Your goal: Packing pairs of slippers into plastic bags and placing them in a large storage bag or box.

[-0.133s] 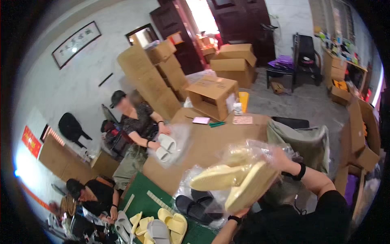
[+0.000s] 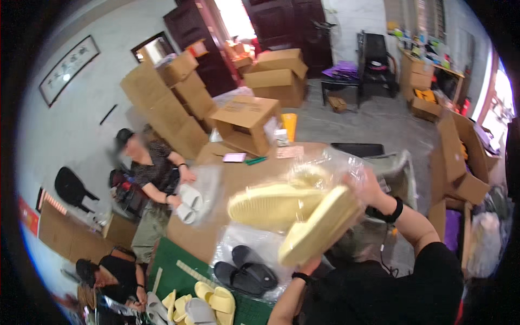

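Yellow slippers lifted above the table

A pair of yellow slippers is held up in the air over the near side of the brown table. One slipper is tipped up on a slant, and the other lies more flat behind it. The upper end of the tipped slipper is grasped by the right hand, with a clear bag crumpled around the fingers. The lower end is touched from below by the left hand. Its fingers are partly hidden, so how tightly it is closed cannot be told. A black band is worn on each wrist.

Just below the yellow slippers, two black slippers are seen with clear plastic around them. Whether they are inside it cannot be told. At the bottom, more yellow slippers and grey slippers are heaped on a green mat.

Across the table, white slippers with clear plastic about them are touched by a person in a cap. Lower down, another person in black is seated near the mat. At the far end, an open cardboard box is seen, with a phone lying near it.
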A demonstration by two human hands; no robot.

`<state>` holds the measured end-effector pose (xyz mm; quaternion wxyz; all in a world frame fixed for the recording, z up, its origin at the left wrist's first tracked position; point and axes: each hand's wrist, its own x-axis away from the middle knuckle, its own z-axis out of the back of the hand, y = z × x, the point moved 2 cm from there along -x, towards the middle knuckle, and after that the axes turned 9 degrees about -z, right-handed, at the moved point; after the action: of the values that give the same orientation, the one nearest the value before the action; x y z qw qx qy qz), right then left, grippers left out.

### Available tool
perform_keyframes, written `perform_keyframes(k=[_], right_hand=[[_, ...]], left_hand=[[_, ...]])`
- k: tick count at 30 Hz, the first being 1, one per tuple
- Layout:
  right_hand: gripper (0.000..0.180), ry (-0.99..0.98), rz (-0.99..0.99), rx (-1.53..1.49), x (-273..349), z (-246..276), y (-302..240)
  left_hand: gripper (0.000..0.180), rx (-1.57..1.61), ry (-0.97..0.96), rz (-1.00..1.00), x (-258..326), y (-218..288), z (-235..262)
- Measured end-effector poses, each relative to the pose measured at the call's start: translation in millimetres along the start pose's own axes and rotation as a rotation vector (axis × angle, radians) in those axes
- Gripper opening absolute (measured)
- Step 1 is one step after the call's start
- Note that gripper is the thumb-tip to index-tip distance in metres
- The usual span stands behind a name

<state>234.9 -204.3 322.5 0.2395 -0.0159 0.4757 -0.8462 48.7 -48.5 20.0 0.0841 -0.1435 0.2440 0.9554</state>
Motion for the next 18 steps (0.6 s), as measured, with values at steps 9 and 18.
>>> perform_keyframes(k=[9,18], right_hand=[[0.018,0.810,0.290,0.487,38.0,166.6,39.0],[0.016,0.941,0.151,0.302,92.0,229.6,103.1]], left_hand=[[0.066,0.052,-0.126,-0.225,-124.7,107.8,-12.8],[0.084,-0.189,-0.336,-0.498,-199.4,167.1,-61.4]])
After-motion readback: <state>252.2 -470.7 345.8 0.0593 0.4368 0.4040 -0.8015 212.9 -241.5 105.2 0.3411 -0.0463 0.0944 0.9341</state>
